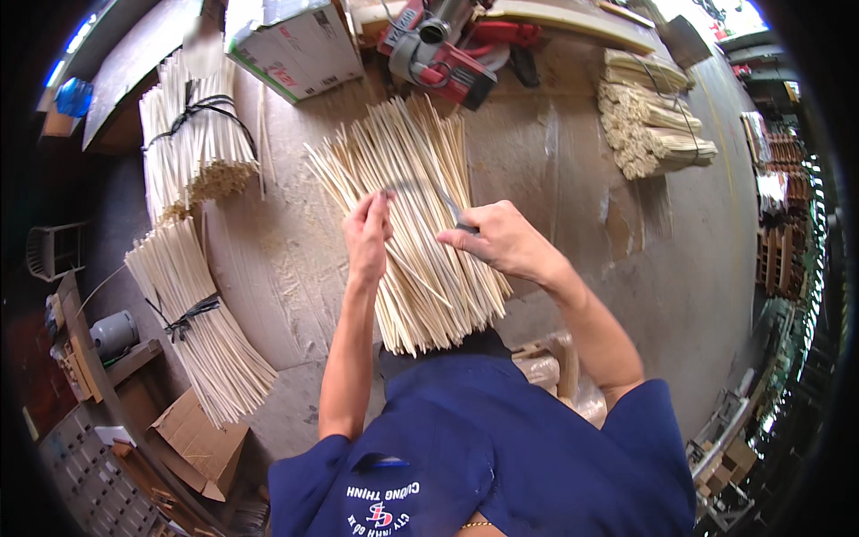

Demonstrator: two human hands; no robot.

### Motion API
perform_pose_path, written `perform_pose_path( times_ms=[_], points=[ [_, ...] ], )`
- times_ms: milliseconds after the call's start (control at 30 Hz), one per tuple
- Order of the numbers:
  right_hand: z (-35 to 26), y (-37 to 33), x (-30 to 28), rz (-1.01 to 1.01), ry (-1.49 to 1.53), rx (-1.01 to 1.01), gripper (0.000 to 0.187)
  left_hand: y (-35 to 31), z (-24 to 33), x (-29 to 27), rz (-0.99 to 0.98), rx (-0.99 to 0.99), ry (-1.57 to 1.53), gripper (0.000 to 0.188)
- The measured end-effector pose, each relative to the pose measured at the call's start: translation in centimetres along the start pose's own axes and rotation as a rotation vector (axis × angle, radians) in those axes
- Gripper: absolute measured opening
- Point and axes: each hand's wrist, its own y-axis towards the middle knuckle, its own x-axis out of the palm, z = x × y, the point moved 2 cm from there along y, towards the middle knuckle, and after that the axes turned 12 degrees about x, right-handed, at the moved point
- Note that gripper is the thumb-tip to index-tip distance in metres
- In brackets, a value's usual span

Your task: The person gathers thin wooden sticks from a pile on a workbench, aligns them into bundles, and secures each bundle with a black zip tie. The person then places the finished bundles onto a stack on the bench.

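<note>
A thick sheaf of thin pale wooden sticks [428, 277] lies in front of me, its near ends close to my body. Across its upper part runs a dark, narrow strip [449, 202], like the black ties on the other bundles. My left hand [368, 234] is closed at the sheaf's left side, thumb and fingers pinching one end of the strip. On the right, my right hand [503, 238] is closed around the other end, with a dark piece showing between thumb and fingers. Whether the strip passes underneath the sticks is hidden.
Two stick bundles [199, 315] with black ties lie at the left. A box [300, 49] and a red-and-grey power tool [443, 54] stand beyond the sheaf. Tied sticks [649, 116] are stacked far right. An opened cardboard box [199, 438] sits lower left.
</note>
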Motion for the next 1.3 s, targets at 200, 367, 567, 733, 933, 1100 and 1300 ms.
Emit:
perform_pose_path(
  times_ms=[200, 367, 567, 733, 933, 1100, 1300],
  points=[
    [-1.3, 1.9, 0.0, -0.071, -0.314, -0.129, 0.03, -2.9, -2.9, 5.9, -0.54, 0.02, 0.492, 0.022],
    [-1.4, 5.5, 1.5, -0.192, -0.328, -0.145, 0.026, -4.7, -1.9, 7.5, -0.478, 0.272, 0.527, 0.025],
    [-3.9, 4.7, 3.6, -0.328, -0.324, -0.176, 0.025, -5.5, -3.4, 4.7, -0.237, 0.262, 0.463, 0.025],
    [3.6, 4.1, 1.3, 0.081, -0.081, -0.108, 0.03, -4.6, -2.2, 6.0, -0.41, 0.214, 0.741, 0.039],
    [8.0, 4.0, 4.8, -0.076, 0.108, -0.262, 0.02, -3.5, 0.2, 4.8, -0.522, 0.362, 0.792, 0.051],
    [8.9, 2.9, 1.1, -0.127, 0.474, -0.127, 0.031, -4.0, 2.8, 4.8, -0.553, 0.267, 0.77, 0.051],
    [8.9, 6.8, 4.3, -0.303, 0.259, -0.32, 0.036, -5.0, -0.1, 3.9, -0.615, 0.402, 0.833, 0.03]
  ],
)
